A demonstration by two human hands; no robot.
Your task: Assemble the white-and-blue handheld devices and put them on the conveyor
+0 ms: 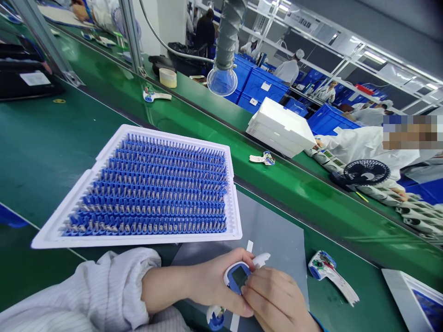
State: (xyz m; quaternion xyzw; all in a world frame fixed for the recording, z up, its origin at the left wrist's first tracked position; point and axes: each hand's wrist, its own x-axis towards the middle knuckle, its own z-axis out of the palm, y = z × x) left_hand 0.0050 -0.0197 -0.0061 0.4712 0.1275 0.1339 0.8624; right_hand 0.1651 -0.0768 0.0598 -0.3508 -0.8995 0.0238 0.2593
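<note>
My left hand [216,276] is wrapped round a white and blue device [236,275] with a dark screen, above a grey mat [287,244]. The fingers of my right hand [277,297] are pressed together over the device's right side and hide part of it. A white end piece [261,260] sticks out past the fingers. Below my left hand lies another white and blue part [216,318], partly hidden. A white tray [138,240] filled with rows of small blue and metal pieces stands left of the mat.
An opened white device [332,274] lies right of the mat. More parts [263,158] lie on the green conveyor [301,184]. White foam boxes [280,127], a tape roll [168,77] and a black fan [367,173] stand beyond. A clear nozzle [222,80] hangs overhead. Co-workers are across the line.
</note>
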